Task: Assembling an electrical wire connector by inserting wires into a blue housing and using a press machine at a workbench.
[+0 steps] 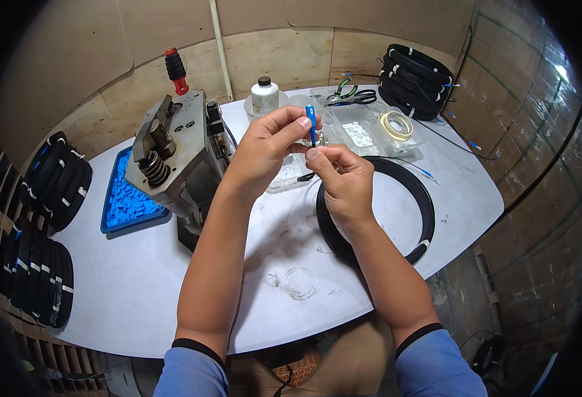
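Observation:
A slim blue cable connector stands upright over the middle of the table, pinched between the thumb and fingers of my left hand. Just below it, my right hand pinches the thin black cable at the connector's lower end; my fingertips hide most of that cable. Both hands are raised above the table. Under and beside my right hand lies a coil of black cable, tied with a white band. Another blue-tipped cable end lies by this coil.
A metal press stands left of my forearm, beside a blue tray of small blue parts. Behind my hands are a white bottle, a tape roll, scissors and clear boxes. Cable coils stand at the far right and left.

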{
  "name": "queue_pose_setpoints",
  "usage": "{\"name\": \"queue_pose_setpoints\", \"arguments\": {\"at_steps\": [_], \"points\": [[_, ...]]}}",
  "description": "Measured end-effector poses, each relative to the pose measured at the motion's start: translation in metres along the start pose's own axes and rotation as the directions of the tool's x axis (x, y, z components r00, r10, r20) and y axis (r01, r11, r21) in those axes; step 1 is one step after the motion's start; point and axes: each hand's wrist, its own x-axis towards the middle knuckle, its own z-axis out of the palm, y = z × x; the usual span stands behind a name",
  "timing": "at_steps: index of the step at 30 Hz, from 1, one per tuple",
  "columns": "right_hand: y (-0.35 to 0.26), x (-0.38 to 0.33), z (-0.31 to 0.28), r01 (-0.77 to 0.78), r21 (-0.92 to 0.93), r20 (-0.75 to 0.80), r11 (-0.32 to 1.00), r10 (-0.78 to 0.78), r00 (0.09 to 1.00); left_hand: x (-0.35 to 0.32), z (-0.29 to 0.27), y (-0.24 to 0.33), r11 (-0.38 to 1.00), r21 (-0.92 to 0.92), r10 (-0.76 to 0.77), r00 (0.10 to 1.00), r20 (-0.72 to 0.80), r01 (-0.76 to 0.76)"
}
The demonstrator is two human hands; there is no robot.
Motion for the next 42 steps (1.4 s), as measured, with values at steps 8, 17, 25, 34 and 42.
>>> {"name": "queue_pose_setpoints", "arguments": {"at_steps": [8, 17, 25, 34, 42], "points": [[0.001, 0.0, -0.001, 0.0, 0.007, 0.006, 1.0, 0.0, 1.0, -0.001, 0.003, 0.003, 0.999, -0.027, -0.034, 0.999, 0.018, 0.035], [-0.001, -0.001, 0.0, -0.014, 0.05, -0.019, 0.999, 0.015, 1.0, -0.002, 0.003, 0.0, 0.999, -0.026, -0.02, 1.0, 0.023, 0.02], [-0.006, -0.002, 0.002, -0.028, 0.079, -0.013, 0.996, 0.029, 0.999, -0.001, 0.001, -0.001, 0.999, 0.035, 0.007, 1.0, 0.009, -0.008], [-0.005, 0.0, 0.002, -0.081, 0.181, 0.033, 0.98, 0.077, 0.997, -0.001, -0.002, 0.001, 0.996, 0.086, 0.0, 1.0, -0.003, 0.0], [-0.003, 0.0, 0.002, -0.098, 0.204, 0.06, 0.974, 0.087, 0.994, -0.003, 0.006, 0.005, 0.999, 0.054, 0.012, 0.999, -0.041, -0.01]]}}
